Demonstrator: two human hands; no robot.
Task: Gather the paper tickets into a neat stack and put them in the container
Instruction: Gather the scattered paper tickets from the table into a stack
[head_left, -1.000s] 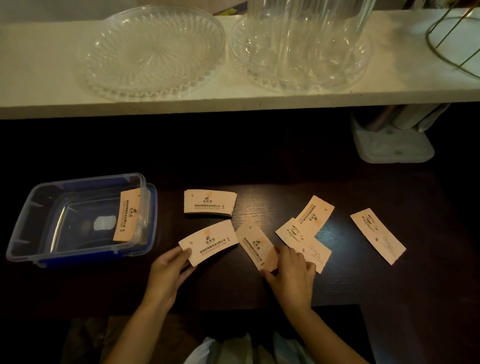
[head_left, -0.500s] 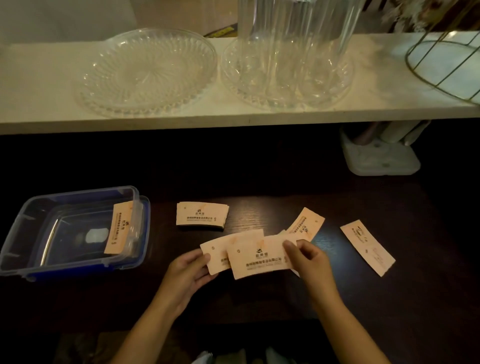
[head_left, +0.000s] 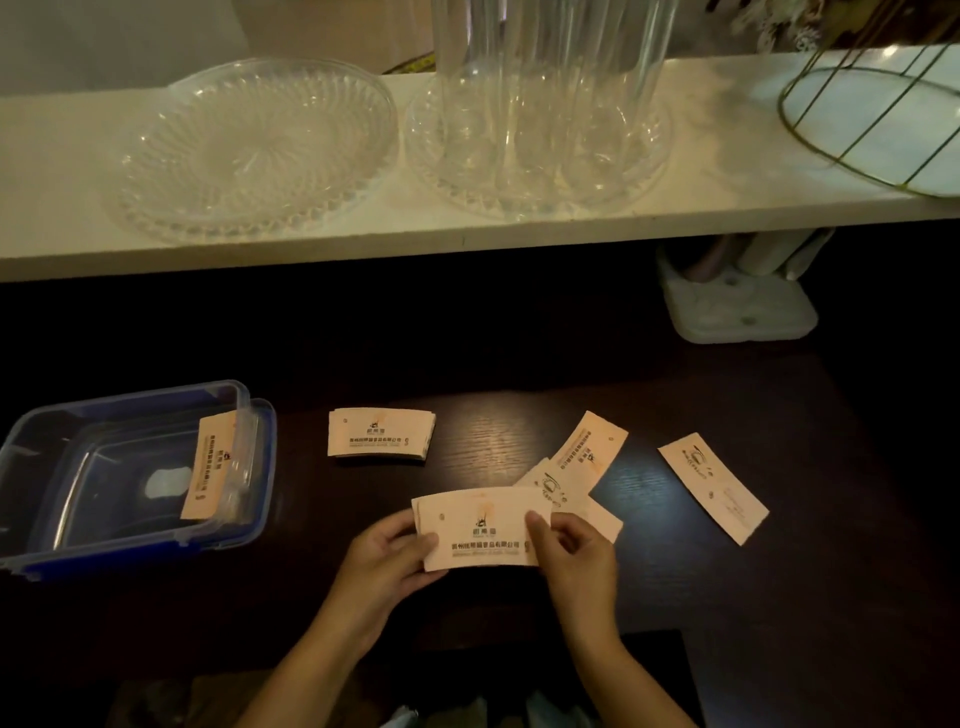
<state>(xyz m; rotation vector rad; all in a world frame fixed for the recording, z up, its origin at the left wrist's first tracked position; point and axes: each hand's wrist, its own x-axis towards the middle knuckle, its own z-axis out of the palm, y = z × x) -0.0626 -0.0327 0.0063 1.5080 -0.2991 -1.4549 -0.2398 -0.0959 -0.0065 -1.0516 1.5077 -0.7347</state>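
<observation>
The two tickets (head_left: 480, 530), a second ago apart on the table and held one per hand, are now squared into one pair. The left hand (head_left: 387, 558) and right hand (head_left: 574, 553) pinch its ends just above the table.

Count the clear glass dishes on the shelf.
2. One dish sits at the shelf's left; the other is beside it to the right, under a tall clear vase. None seem hidden.
</observation>
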